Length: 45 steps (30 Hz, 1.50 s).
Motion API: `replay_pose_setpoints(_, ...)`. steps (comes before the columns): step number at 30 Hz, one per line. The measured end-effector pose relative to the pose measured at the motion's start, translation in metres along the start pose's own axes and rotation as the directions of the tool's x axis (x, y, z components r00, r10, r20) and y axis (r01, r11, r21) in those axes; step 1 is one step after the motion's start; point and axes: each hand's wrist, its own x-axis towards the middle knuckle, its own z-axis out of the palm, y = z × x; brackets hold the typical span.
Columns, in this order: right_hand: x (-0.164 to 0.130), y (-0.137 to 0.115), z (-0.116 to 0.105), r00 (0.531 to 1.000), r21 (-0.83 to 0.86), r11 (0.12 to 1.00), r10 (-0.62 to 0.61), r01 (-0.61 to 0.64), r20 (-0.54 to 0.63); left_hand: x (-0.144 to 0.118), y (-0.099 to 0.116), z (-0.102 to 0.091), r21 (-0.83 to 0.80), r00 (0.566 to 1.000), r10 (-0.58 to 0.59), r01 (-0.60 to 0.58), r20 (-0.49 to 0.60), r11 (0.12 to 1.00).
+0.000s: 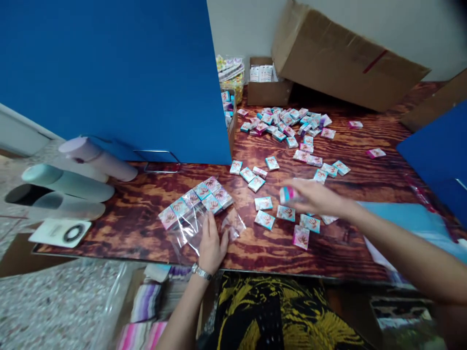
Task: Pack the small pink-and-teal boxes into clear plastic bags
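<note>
My left hand (212,243) rests on the open end of a clear plastic bag (197,214) lying on the dark wood-grain table (138,214). Several small pink and teal packets (199,197) sit in a row inside the bag. My right hand (315,197), blurred by motion, grips one small pink and teal packet (288,194) above loose packets (284,218) scattered in front of me. A watch is on my left wrist.
A bigger heap of packets (288,124) lies farther back. A blue board (120,73) stands at left, with pastel rolls (69,182) beside it. Cardboard boxes (343,58) sit at the back. A second blue panel (434,150) and a light blue sheet (408,218) are at right.
</note>
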Motion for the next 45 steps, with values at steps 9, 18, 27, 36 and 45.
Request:
replay_pose_setpoints(9, -0.056, -0.044, 0.046, 0.992, 0.173, 0.98, 0.087, -0.101, 0.087, 0.005, -0.001, -0.01, 0.017, 0.998, 0.054, -0.055, 0.029, 0.998)
replay_pose_setpoints(18, -0.043, -0.101, 0.086, 0.963, -0.121, 0.975, 0.206, -0.186, 0.175, -0.031, 0.039, -0.024, -0.08, 0.991, 0.121, -0.125, -0.058, 0.989)
replay_pose_setpoints(27, -0.09, -0.065, 0.093, 0.999, 0.03, 1.0, 0.002, 0.0, -0.054, -0.054, 0.09, 0.034, -0.513, 0.951, 0.198, -0.05, 0.238, 0.857)
replay_pose_setpoints(36, -0.092, -0.074, 0.124, 0.972, 0.052, 0.996, 0.087, -0.077, -0.218, -0.05, 0.095, 0.05, -0.577, 0.94, 0.211, -0.02, 0.266, 0.816)
replay_pose_setpoints(45, -0.097, -0.069, 0.149, 0.947, -0.021, 1.0, -0.009, 0.002, -0.32, -0.049, 0.101, 0.039, -0.513, 0.928, 0.292, -0.138, 0.232, 0.847)
